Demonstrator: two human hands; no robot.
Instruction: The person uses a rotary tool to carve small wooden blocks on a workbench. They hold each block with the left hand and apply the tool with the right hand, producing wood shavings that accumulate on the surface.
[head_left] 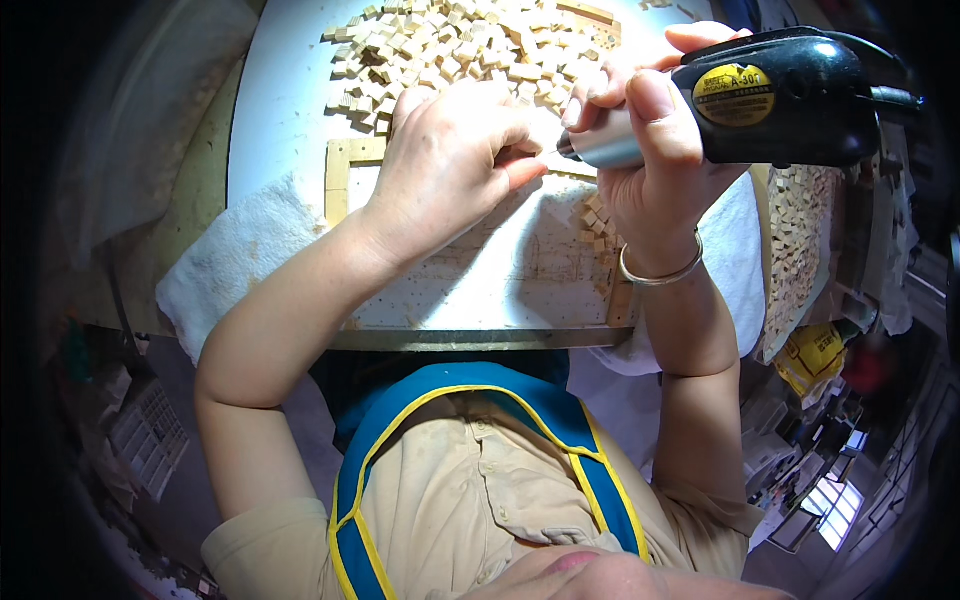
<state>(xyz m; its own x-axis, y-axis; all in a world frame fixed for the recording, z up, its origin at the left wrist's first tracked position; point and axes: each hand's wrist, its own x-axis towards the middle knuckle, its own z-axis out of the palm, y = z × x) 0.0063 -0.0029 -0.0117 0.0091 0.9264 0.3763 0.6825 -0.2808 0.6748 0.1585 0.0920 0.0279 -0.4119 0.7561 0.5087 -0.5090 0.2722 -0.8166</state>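
My right hand [660, 170] is wrapped round a corded electric hand tool [815, 105], with a black body, a round yellow label and a silver nose. The tool's dark tip points left, close to the fingertips of my left hand [445, 150]. Those fingers are pinched together, and whatever they hold is hidden or too small to make out. Just beyond both hands lies a heap of small pale wooden blocks [450, 50]. Under my left wrist runs a light wooden frame [338, 185] on the white work surface [470, 290]. A smaller cluster of blocks [597, 222] sits left of my right wrist.
White towels [240, 240] drape the table's near corners, beneath my forearms. To the right stands a long tray of many more blocks [800, 230], with a yellow bag [810, 358] below it. A cable leaves the tool's rear. The table's front edge [460, 340] faces my body.
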